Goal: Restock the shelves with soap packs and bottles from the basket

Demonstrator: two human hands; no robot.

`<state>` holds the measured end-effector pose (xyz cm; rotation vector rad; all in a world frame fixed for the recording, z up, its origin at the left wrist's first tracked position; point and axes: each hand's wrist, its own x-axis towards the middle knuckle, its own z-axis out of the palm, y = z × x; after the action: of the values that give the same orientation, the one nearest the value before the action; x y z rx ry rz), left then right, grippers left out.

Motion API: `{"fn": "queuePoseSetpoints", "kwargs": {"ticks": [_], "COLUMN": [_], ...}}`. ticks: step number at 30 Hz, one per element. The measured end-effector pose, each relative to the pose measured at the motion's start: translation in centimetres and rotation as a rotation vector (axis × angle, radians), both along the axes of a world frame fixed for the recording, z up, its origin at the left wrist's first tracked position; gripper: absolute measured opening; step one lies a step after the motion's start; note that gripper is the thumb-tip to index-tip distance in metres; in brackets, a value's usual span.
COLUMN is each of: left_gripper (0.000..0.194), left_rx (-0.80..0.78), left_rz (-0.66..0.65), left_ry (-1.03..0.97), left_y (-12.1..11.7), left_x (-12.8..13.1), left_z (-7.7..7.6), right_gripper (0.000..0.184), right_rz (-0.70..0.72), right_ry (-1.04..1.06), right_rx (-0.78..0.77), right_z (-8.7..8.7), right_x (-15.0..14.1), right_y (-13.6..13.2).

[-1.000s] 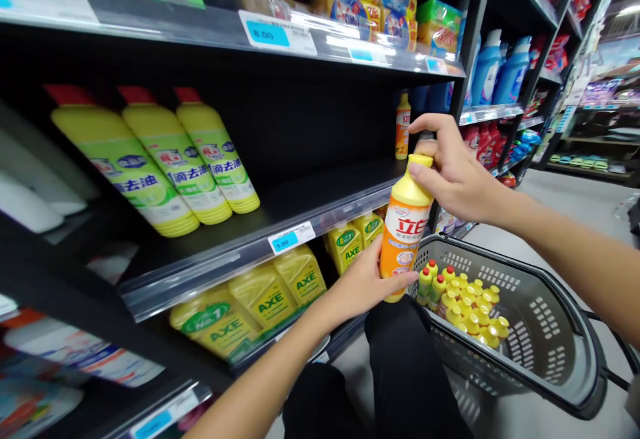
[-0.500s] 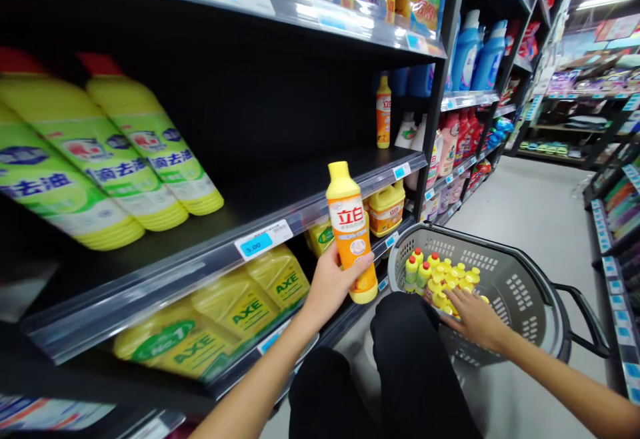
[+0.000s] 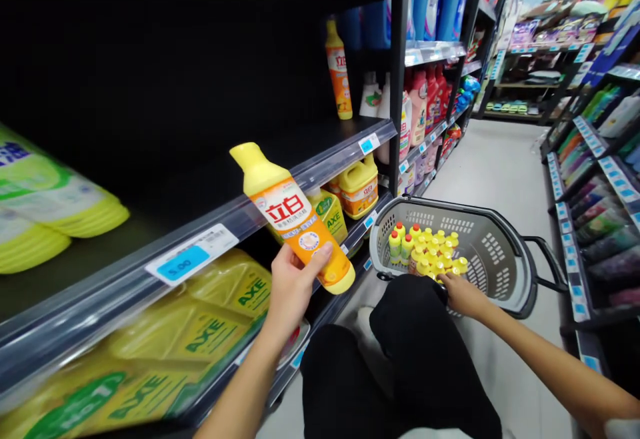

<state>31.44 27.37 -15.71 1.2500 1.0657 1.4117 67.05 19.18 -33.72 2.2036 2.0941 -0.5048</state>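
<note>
My left hand [image 3: 295,285] is closed around the lower part of a dish soap bottle [image 3: 293,215], yellow with an orange and white label. The bottle leans, top to the left, in front of the shelf edge. My right hand [image 3: 463,294] is at the near rim of a grey shopping basket [image 3: 493,252], its fingers curled by the yellow bottle tops [image 3: 435,252]; what it grips is hidden. Several red-capped bottles [image 3: 400,244] stand inside the basket's left end. Another orange-labelled bottle [image 3: 339,71] stands on the middle shelf.
Yellow AXE bottles [image 3: 200,332] fill the lower shelf beneath a price tag [image 3: 193,253]. Yellow-green bottles [image 3: 50,192] lean at the left. The floor aisle [image 3: 505,159] runs beyond the basket, with another rack [image 3: 605,225] at the right.
My left hand has tilted the bottle to the left and brought it closer. From over the bottles, my right hand has drawn back to the basket's near rim. The view has turned right.
</note>
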Motion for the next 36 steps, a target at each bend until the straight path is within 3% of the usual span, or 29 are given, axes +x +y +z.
{"fn": "queuePoseSetpoints", "kwargs": {"ticks": [10,16,21,27,36], "left_gripper": [0.054,0.057,0.047,0.053,0.050], "left_rx": [-0.009,-0.057,-0.011,0.058,0.134], "left_rz": [-0.093,-0.101,-0.127,-0.113,-0.178], "left_ry": [-0.013,-0.035,-0.053,-0.020,-0.047], "left_y": [0.5,0.5,0.8,1.8,4.8], "left_x": [0.9,1.1,0.7,0.9,2.7], "left_z": [-1.0,-1.9,-1.6,0.4,6.3], "right_gripper": [0.042,0.030,0.024,0.025,0.024], "right_rz": [-0.027,-0.015,0.043,0.070,-0.058], "right_ry": [0.052,0.009,-0.006,-0.036,-0.098], "right_rx": [-0.018,0.091,0.140,0.022,-0.049], "right_z": [1.1,2.1,2.6,2.1,0.9], "right_x": [1.1,2.3,3.7,4.8,3.7], "right_y": [-1.2,-2.1,-2.5,-2.1,-0.6]}}
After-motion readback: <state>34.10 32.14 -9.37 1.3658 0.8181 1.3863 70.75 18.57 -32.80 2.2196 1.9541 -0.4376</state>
